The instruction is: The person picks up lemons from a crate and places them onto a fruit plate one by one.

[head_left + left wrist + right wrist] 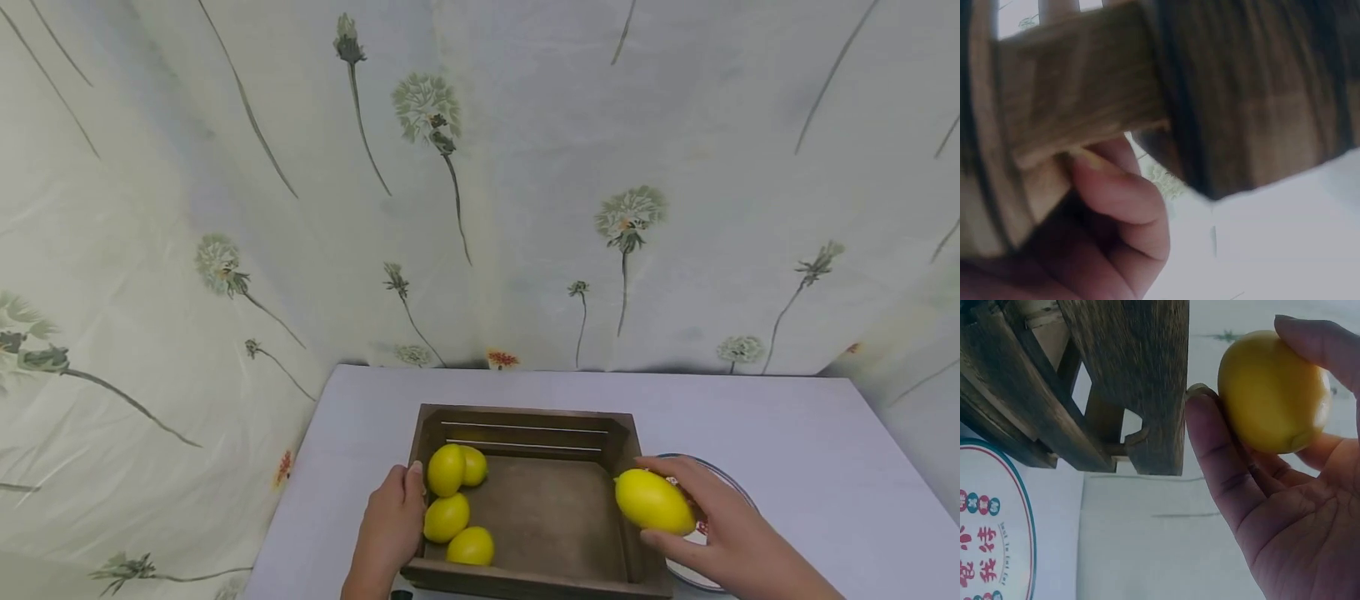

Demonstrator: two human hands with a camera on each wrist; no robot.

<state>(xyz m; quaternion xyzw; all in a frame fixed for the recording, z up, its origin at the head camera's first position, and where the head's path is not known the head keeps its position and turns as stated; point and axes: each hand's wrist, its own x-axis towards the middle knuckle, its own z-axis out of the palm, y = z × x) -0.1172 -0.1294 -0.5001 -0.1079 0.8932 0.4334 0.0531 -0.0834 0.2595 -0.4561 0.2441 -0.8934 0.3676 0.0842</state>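
Note:
A brown wooden crate (543,508) stands on the table, with several yellow lemons (447,518) gathered along its left side. My left hand (393,521) grips the crate's left wall; in the left wrist view its fingers (1119,194) curl at a slat. At the crate's right edge, my right hand (716,525) holds another lemon (654,502) between thumb and fingers, above a plate (738,492). The right wrist view has this lemon (1272,394) close beside the crate's dark wooden wall (1141,369).
The plate (997,487), white with a blue-green rim and red lettering, lies to the right of the crate, partly covered by my right hand. A white cloth (810,450) covers the table. Behind it hangs a curtain (525,167) printed with dandelions.

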